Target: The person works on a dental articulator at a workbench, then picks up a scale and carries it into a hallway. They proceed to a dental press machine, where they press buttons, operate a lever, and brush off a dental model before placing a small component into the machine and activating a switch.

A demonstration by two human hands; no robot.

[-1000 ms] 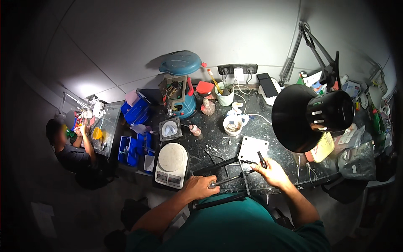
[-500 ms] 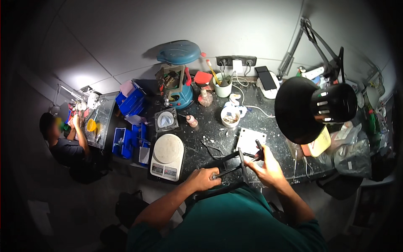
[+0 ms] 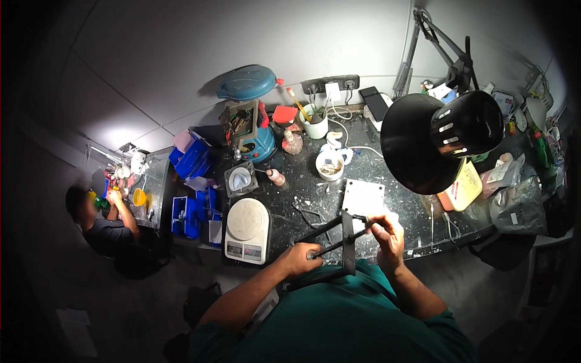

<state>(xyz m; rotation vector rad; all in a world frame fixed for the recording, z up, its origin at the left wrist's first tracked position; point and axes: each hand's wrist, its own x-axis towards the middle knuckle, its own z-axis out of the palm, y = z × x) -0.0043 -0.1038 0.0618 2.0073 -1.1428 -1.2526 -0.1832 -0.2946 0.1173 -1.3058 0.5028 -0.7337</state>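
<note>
A black metal frame (image 3: pixel 348 242) with a rod through its middle is held over the bench's front edge, against my green top. My left hand (image 3: pixel 298 260) is closed round the knob end of the rod at the frame's left side. My right hand (image 3: pixel 387 236) is pinched at the rod's right end, outside the frame's crossbar; whether the small dark piece there is separate, I cannot tell. A white square plate (image 3: pixel 363 193) lies just behind the hands. A kitchen scale (image 3: pixel 247 224) stands left of the frame.
Black lamp (image 3: pixel 442 145) overhangs the right bench. Behind are a white cup (image 3: pixel 330 163), blue machine (image 3: pixel 254 145), bottle (image 3: pixel 275 176) and phone (image 3: pixel 375 103). Blue bins (image 3: pixel 187 218) stand left; bags (image 3: pixel 517 206) lie right. Another person (image 3: pixel 106 230) works at the far-left bench.
My right hand has turned, its fingers now over the rod's end; the black piece that stood up from it is no longer upright. The frame's right crossbar has tilted. The camera view has shifted.
</note>
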